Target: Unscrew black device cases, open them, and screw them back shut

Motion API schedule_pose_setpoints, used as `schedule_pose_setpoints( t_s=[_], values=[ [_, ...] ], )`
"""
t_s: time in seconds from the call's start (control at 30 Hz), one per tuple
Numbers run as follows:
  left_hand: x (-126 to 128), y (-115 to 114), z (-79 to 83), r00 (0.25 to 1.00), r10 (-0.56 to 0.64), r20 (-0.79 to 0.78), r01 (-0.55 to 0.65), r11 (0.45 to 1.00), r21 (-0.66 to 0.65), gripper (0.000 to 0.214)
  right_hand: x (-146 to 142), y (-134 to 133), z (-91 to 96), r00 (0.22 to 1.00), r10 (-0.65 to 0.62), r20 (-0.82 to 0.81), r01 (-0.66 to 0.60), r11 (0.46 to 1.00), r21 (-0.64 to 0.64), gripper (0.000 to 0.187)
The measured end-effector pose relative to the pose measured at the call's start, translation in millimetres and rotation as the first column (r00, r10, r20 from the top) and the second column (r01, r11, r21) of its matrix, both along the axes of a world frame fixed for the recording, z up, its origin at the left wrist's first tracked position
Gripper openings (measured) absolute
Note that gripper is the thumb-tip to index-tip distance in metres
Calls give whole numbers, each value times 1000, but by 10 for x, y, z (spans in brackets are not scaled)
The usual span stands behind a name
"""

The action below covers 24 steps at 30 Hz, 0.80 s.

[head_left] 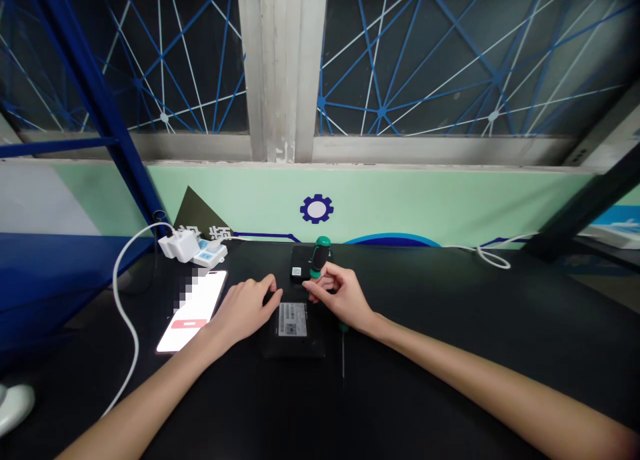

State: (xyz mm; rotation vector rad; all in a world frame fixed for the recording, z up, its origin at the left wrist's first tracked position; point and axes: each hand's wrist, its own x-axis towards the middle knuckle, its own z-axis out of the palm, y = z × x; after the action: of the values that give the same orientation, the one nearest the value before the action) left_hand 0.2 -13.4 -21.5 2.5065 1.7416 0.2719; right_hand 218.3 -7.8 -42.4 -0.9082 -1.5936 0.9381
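A flat black box-like device with a white printed label lies on the dark table in front of me. My left hand rests at its left side, fingers bent and thumb reaching to the device's edge, holding nothing. My right hand is over the device's far right corner, fingers pinched around the lower part of a green-and-black screwdriver. Its handle stands nearly upright; the tip is hidden. A second screwdriver lies on the table below my right wrist, its thin shaft towards me and its handle mostly covered.
A black box with a small white sticker sits behind the device. Left of my left hand lies a lit phone. Behind it are a power strip and a white charger with a cable. Blue posts stand left.
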Motion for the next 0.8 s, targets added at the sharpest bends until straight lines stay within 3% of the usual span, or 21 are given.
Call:
schedule_pose_setpoints(
  t_s=[0.3, 0.8],
  values=[
    [5, -24, 32, 1000, 7, -6, -7, 1000, -11, 25, 16, -45, 47, 998, 60, -6, -60, 998, 25, 38],
    [-4, -10, 23, 1000, -8, -2, 8, 1000, -9, 26, 17, 8, -12, 999, 6, 32, -7, 1000, 29, 40]
  ],
)
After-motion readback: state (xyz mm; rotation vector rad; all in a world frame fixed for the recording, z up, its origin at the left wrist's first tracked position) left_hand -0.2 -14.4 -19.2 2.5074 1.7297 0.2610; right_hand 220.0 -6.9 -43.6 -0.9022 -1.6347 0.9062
